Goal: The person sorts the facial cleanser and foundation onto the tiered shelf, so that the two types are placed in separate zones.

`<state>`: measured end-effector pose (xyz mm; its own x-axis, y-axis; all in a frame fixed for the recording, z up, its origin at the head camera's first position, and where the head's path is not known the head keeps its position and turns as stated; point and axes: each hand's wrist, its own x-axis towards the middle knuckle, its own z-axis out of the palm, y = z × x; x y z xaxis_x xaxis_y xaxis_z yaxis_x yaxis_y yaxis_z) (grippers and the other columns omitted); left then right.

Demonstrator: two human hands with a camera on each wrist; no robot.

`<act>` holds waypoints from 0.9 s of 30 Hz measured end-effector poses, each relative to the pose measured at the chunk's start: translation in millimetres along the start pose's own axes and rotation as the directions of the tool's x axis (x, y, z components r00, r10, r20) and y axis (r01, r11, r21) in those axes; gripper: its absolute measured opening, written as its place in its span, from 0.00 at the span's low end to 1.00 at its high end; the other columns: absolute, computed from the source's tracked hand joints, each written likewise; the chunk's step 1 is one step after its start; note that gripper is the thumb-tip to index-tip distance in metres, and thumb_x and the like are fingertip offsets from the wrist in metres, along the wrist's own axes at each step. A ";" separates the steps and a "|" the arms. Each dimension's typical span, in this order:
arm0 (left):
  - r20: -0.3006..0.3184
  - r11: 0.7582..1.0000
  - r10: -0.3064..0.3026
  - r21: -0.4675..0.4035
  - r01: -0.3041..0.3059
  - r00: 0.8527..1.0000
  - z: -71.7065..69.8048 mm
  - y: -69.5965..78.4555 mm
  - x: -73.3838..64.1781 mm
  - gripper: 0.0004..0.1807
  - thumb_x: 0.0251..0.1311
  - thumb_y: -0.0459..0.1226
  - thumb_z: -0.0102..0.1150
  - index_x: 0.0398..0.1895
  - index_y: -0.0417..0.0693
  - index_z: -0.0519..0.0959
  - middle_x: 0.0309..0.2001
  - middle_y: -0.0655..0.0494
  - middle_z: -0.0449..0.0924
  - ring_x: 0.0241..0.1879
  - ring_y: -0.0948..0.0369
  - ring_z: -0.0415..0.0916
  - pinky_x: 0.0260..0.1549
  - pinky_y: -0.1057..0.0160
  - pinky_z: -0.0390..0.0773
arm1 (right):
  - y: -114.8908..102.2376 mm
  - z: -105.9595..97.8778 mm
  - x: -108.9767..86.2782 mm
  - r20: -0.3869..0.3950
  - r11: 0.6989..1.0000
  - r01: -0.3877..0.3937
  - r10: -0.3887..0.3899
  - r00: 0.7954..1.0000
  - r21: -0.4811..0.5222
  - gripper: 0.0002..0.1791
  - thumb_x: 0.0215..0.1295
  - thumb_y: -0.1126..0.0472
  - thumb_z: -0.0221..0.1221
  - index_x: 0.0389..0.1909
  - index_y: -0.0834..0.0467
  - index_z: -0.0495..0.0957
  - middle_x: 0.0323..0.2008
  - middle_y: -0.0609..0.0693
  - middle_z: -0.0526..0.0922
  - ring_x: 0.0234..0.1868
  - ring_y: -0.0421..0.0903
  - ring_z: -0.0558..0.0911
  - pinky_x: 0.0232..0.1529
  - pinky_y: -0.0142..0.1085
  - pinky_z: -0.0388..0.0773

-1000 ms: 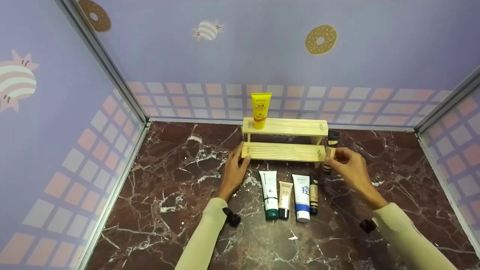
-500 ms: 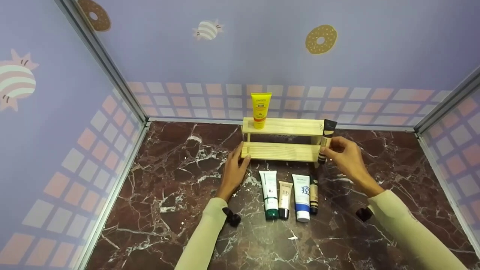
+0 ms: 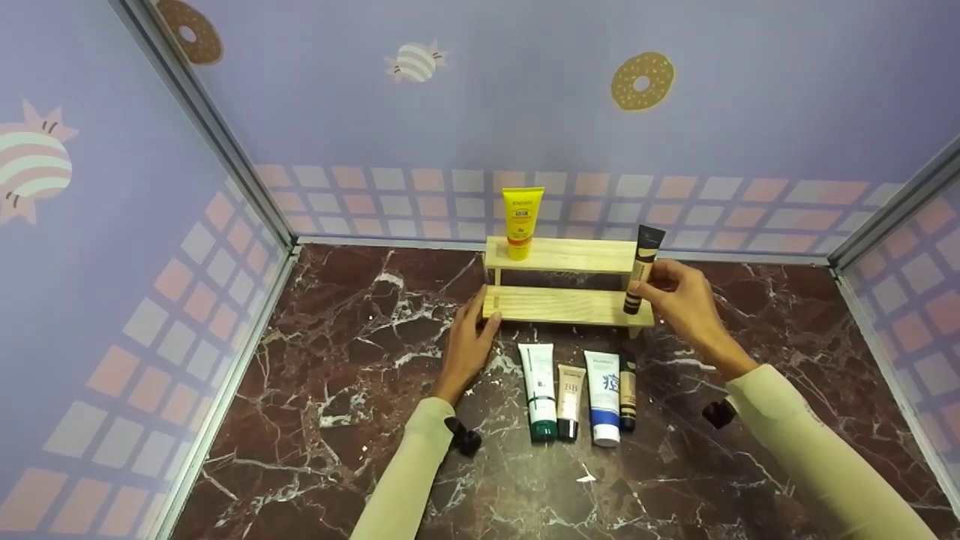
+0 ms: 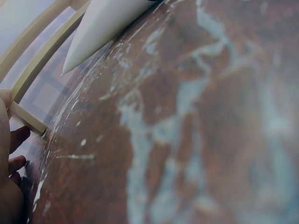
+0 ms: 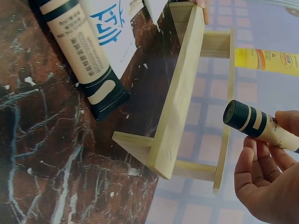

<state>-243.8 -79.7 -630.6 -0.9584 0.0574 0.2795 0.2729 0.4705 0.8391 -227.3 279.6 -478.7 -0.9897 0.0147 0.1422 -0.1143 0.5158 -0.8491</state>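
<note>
In the head view, my right hand [image 3: 688, 300] pinches a slim black and beige cosmetic tube [image 3: 643, 271] between thumb and fingers. This tube tilts slightly, its black cap pointing down over the right end of the two-tier wooden rack's [image 3: 566, 304] lower step. The right wrist view shows the cap end of the held tube [image 5: 252, 122] apart from the wood. My left hand [image 3: 469, 346] holds the lower step's left end, thumb at its front edge. On the upper step stands a yellow tube [image 3: 521, 223], cap down.
In front of the rack lie a white tube with green cap [image 3: 540, 390], a small beige BB tube [image 3: 571, 401], a white and blue tube [image 3: 603, 397] and another black and beige tube [image 3: 628, 394]. Behind the rack rises a patterned wall [image 3: 420, 135].
My right hand has lifted the black and beige tube from beside the rack's right end and brought it up and left over the lower step. My left hand has stayed put.
</note>
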 end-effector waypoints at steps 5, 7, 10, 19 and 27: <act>0.002 1.000 -0.005 -0.001 0.005 1.000 -0.5 -0.8 -2.1 0.36 0.85 0.50 0.57 0.89 0.51 0.62 0.78 0.37 0.70 0.76 0.39 0.71 0.73 0.35 0.70 | -7.9 3.8 9.0 0.025 1.000 -0.011 0.010 1.000 0.027 0.18 0.73 0.56 0.74 0.53 0.65 0.87 0.47 0.59 0.89 0.44 0.45 0.85 0.47 0.28 0.79; 0.016 1.000 -0.014 -0.004 0.015 1.000 -0.4 -0.3 -2.5 0.37 0.85 0.51 0.56 0.89 0.53 0.61 0.79 0.37 0.68 0.76 0.39 0.70 0.73 0.35 0.70 | -10.7 4.9 12.0 0.038 0.998 -0.023 0.020 0.999 0.058 0.19 0.74 0.56 0.73 0.55 0.65 0.86 0.47 0.60 0.89 0.45 0.47 0.85 0.47 0.30 0.80; 0.033 1.000 -0.027 -0.012 0.027 0.999 -0.4 0.5 -2.1 0.37 0.85 0.53 0.56 0.90 0.55 0.60 0.80 0.37 0.66 0.78 0.39 0.68 0.74 0.34 0.69 | -13.9 7.0 17.3 0.054 0.995 -0.029 0.023 0.998 0.097 0.20 0.75 0.56 0.72 0.57 0.66 0.85 0.48 0.60 0.88 0.46 0.48 0.86 0.49 0.33 0.83; 0.026 1.000 -0.024 -0.016 0.024 0.999 -1.8 0.0 -2.0 0.37 0.85 0.52 0.56 0.89 0.53 0.61 0.80 0.37 0.66 0.77 0.38 0.68 0.74 0.33 0.69 | -22.5 21.3 35.2 0.068 0.994 0.008 -0.016 0.998 0.113 0.16 0.72 0.59 0.73 0.51 0.67 0.86 0.47 0.61 0.89 0.46 0.48 0.85 0.50 0.33 0.80; 0.014 1.000 -0.018 -0.008 0.018 1.000 -0.2 0.3 -0.6 0.37 0.85 0.52 0.56 0.89 0.52 0.62 0.80 0.36 0.67 0.78 0.38 0.68 0.75 0.34 0.68 | -27.0 32.3 52.4 0.059 0.991 0.031 -0.039 0.998 0.127 0.18 0.72 0.62 0.73 0.55 0.69 0.86 0.50 0.64 0.89 0.48 0.46 0.87 0.52 0.30 0.82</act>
<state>-243.1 -79.7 -630.4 -0.9642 0.0611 0.2581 0.2563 0.4643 0.8478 -278.8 238.8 -464.8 -0.9879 -0.0557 0.1446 -0.1548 0.4026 -0.9022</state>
